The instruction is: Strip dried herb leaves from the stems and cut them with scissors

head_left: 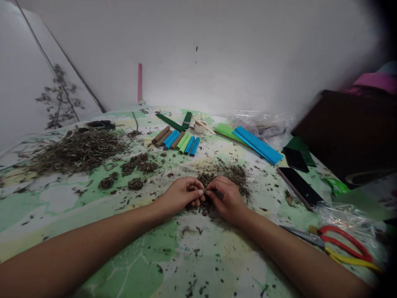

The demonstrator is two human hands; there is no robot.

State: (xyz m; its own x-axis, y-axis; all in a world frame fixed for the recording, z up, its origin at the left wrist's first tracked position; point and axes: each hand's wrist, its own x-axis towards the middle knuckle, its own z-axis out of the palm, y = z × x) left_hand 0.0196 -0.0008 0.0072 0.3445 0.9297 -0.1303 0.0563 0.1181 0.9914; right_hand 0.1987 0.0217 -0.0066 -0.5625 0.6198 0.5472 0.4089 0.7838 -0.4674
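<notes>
My left hand [182, 192] and my right hand [228, 200] meet at the middle of the table, fingertips pinched close together. Between them is a small bit of dried plant [204, 191], mostly covered by the fingers. Crumbled dried plant matter [237, 176] lies behind and under both hands. Farther back, several short rolled tubes [176, 140] in brown, blue and light green lie side by side. Small dark clumps of crumbled leaf [135, 183] sit left of my left hand.
A heap of dried stalks and leaves [83, 147] lies at left. A small cup [200, 126] with a stick across it stands behind. Folded blue sheets [259, 145], a phone [300, 188], scissors [341, 244] and clear plastic [347, 215] lie at right. A wall rises behind.
</notes>
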